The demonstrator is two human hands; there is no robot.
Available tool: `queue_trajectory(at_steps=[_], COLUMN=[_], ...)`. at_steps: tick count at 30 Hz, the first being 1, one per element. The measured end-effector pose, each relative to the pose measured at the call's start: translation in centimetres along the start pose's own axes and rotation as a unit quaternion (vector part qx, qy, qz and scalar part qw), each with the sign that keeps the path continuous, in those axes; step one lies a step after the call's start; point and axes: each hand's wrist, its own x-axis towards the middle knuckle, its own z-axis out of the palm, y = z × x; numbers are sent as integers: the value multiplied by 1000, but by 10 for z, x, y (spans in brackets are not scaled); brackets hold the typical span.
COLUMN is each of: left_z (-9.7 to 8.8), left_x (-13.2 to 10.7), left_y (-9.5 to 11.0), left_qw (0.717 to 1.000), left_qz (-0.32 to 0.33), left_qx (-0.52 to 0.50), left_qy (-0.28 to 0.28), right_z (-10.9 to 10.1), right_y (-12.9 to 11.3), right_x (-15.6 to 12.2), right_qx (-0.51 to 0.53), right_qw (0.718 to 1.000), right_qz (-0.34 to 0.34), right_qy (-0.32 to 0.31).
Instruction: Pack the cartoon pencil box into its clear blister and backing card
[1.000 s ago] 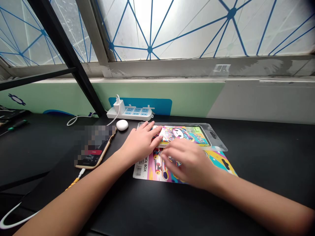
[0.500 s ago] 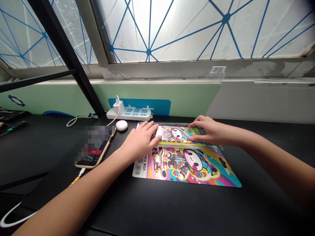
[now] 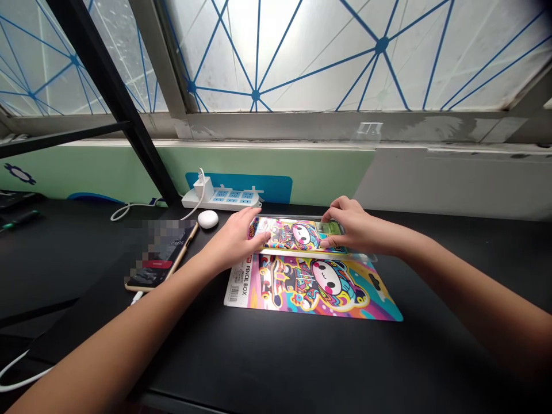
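A colourful pencil box [image 3: 297,234] with a cartoon figure on its lid lies flat in a clear plastic tray [image 3: 302,253] on the black desk. My left hand [image 3: 235,238] is at the left end, thumb on the lid and fingers reaching to the far edge. Across the right end, my right hand [image 3: 356,227] grips the box between thumb at the near side and bent fingers at the far side. In front of the tray lies a matching printed backing card [image 3: 314,287] marked "PENCIL BOX", its far edge partly covered by the tray.
To the left a phone [image 3: 164,259] with a cable plugged in rests on the desk [image 3: 276,362]. Behind it are a round white case [image 3: 207,219] and a white power strip [image 3: 228,198] with a charger. A black metal post [image 3: 116,103] slants up at the left, before the window.
My left hand has drawn back leftward along the box, uncovering more of its left end. My right hand keeps its hold. The whole view has shifted slightly.
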Motion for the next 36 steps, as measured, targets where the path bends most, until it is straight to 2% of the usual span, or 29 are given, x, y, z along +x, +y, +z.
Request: queue_trajectory(at_steps=[5, 11, 17, 19, 23, 26, 28, 30, 32, 36], left_z=[-3, -5, -15, -18, -19, -18, -18, -17, -12, 3], left_x=[4, 7, 4, 3, -3, -16, -31, -52, -74, -109], left_y=[-7, -9, -4, -4, 4, 20, 31, 36, 35, 22], left_qw=[999, 998, 997, 997, 988, 965, 951, 947, 948, 959], left_qz=[-14, 24, -46, -22, 80, 167, 210, 236, 256, 253], left_qx=[-20, 2, -41, -30, -34, -18, -8, 14, 36, 47], left_qy=[22, 52, 40, 63, 127, 203, 226, 218, 185, 119], right_z=[-1, -7, -3, 1, 1, -7, -11, -10, -3, 22], right_y=[-4, -16, -32, -35, -36, -35, -37, -41, -46, -54], right_x=[0, -4, -22, -28, -40, -56, -73, -96, -118, -146], right_qx=[-19, -31, -32, -30, -16, 1, -2, -24, -55, -59], right_qw=[999, 997, 990, 987, 974, 961, 949, 936, 924, 920], right_qz=[-12, -24, -43, -43, -71, -97, -122, -154, -187, -235], right_qy=[35, 69, 129, 153, 213, 259, 290, 317, 330, 308])
